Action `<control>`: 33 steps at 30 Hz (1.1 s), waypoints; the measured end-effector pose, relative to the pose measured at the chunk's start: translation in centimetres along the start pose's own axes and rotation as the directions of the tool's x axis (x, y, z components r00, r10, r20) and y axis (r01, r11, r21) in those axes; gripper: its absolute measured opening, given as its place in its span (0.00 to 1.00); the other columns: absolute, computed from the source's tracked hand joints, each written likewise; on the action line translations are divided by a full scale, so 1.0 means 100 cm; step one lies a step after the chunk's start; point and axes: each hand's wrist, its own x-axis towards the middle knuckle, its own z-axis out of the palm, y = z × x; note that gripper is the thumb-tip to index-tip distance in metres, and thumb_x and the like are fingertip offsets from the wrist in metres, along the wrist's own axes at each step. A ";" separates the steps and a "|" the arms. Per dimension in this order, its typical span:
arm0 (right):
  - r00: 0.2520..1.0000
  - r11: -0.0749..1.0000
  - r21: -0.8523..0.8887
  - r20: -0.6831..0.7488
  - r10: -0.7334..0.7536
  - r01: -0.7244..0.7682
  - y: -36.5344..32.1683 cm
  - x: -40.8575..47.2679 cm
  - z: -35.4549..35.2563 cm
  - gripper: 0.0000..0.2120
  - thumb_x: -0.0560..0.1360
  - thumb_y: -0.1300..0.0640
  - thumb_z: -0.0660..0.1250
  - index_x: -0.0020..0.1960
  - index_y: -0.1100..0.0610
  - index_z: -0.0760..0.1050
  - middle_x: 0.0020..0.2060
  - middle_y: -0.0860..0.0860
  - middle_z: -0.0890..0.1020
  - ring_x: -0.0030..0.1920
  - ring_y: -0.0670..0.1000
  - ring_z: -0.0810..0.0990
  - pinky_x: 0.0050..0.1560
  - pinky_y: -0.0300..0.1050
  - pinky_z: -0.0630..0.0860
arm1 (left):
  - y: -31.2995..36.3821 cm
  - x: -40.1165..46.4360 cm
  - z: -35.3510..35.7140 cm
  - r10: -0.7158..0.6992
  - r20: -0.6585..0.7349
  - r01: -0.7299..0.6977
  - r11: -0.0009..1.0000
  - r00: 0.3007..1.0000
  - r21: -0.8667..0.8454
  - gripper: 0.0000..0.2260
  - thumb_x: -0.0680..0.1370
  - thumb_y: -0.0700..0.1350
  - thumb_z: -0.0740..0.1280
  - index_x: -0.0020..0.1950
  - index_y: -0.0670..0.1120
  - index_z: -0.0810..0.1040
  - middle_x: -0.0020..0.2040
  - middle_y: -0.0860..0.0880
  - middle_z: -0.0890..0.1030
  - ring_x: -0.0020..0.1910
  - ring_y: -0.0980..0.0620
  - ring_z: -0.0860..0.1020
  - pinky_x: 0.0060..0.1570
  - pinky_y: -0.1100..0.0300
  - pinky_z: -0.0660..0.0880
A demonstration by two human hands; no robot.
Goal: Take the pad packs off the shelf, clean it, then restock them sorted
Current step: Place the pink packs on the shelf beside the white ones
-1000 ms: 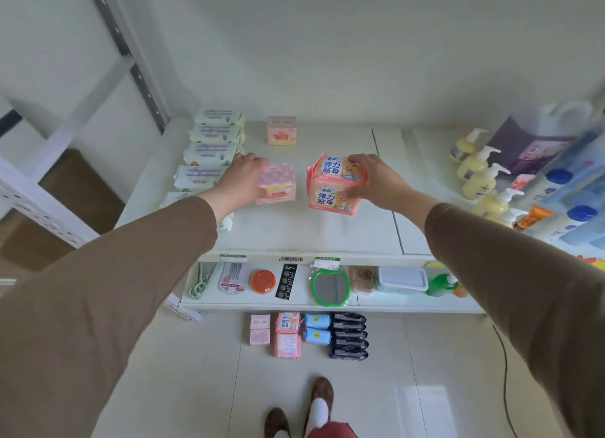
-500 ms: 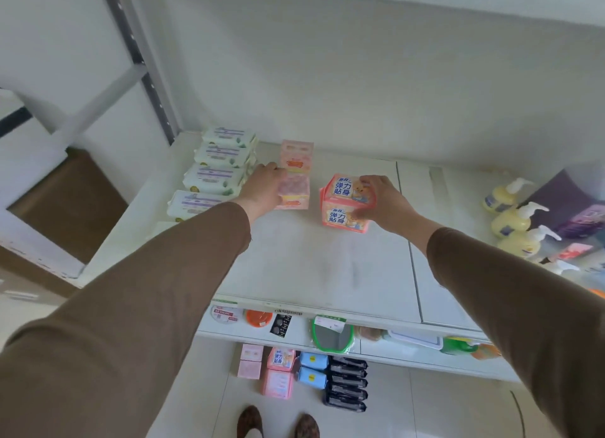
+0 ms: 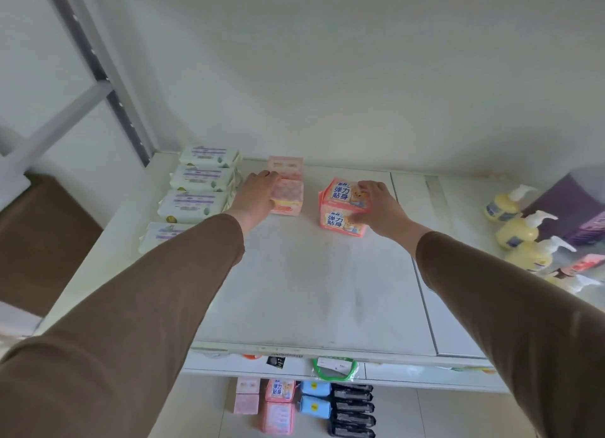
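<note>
My left hand grips a pale pink pad pack on the white shelf, pressed right in front of a second pale pink pack at the back. My right hand holds a stack of two coral pad packs with blue lettering, resting on the shelf to the right. On the floor below lie more pad packs: pink ones, coral ones, blue ones and several black ones.
Several white wipe packs line the shelf's left side. Yellow pump bottles and a purple box stand at the right. A lower shelf holds a green-rimmed mirror. A grey upright post rises at the left.
Both hands have slid their packs toward the back of the shelf; the pale pink pack now sits against the one at the rear. The view has tilted upward.
</note>
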 end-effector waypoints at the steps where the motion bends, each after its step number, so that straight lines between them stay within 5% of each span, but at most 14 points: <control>1: 1.000 1.000 0.001 -0.004 0.004 -0.004 0.001 0.002 0.001 0.41 0.65 0.57 0.80 0.73 0.54 0.64 0.67 0.50 0.68 0.59 0.53 0.77 0.56 0.46 0.74 | -0.002 0.001 0.001 0.006 -0.004 -0.006 1.000 1.000 0.001 0.25 0.72 0.37 0.70 0.69 0.44 0.70 0.60 0.43 0.75 0.55 0.39 0.74 0.54 0.46 0.72; 9: 1.000 1.000 -0.024 -0.013 0.010 -0.010 -0.003 0.024 0.003 0.41 0.66 0.57 0.79 0.74 0.54 0.63 0.67 0.51 0.68 0.56 0.51 0.75 0.52 0.42 0.70 | -0.011 0.008 0.007 -0.011 -0.017 0.010 0.999 1.000 -0.039 0.24 0.73 0.36 0.71 0.68 0.43 0.71 0.61 0.42 0.70 0.56 0.40 0.75 0.54 0.47 0.74; 18: 1.000 0.998 -0.059 0.014 0.013 -0.012 -0.002 0.053 0.002 0.42 0.68 0.58 0.78 0.76 0.56 0.61 0.71 0.51 0.63 0.64 0.56 0.75 0.59 0.47 0.73 | -0.015 0.014 0.012 0.023 -0.039 -0.024 0.999 0.999 -0.038 0.20 0.75 0.36 0.67 0.66 0.43 0.72 0.60 0.43 0.71 0.54 0.41 0.76 0.52 0.46 0.75; 25: 0.997 0.991 -0.129 0.070 -0.016 0.025 -0.002 0.080 -0.001 0.41 0.73 0.60 0.73 0.79 0.56 0.55 0.79 0.52 0.52 0.75 0.55 0.63 0.70 0.48 0.65 | -0.018 0.017 0.019 0.037 -0.067 -0.039 0.999 0.997 -0.028 0.20 0.75 0.36 0.68 0.67 0.43 0.71 0.59 0.44 0.71 0.53 0.42 0.76 0.51 0.46 0.76; 33: 0.995 0.979 -0.183 0.043 -0.087 0.093 -0.004 0.098 0.002 0.34 0.76 0.63 0.69 0.78 0.55 0.60 0.79 0.51 0.55 0.75 0.57 0.65 0.71 0.52 0.67 | -0.017 0.020 0.022 0.027 -0.067 -0.026 1.000 0.997 0.017 0.19 0.75 0.37 0.68 0.66 0.44 0.72 0.59 0.44 0.71 0.53 0.42 0.76 0.49 0.47 0.76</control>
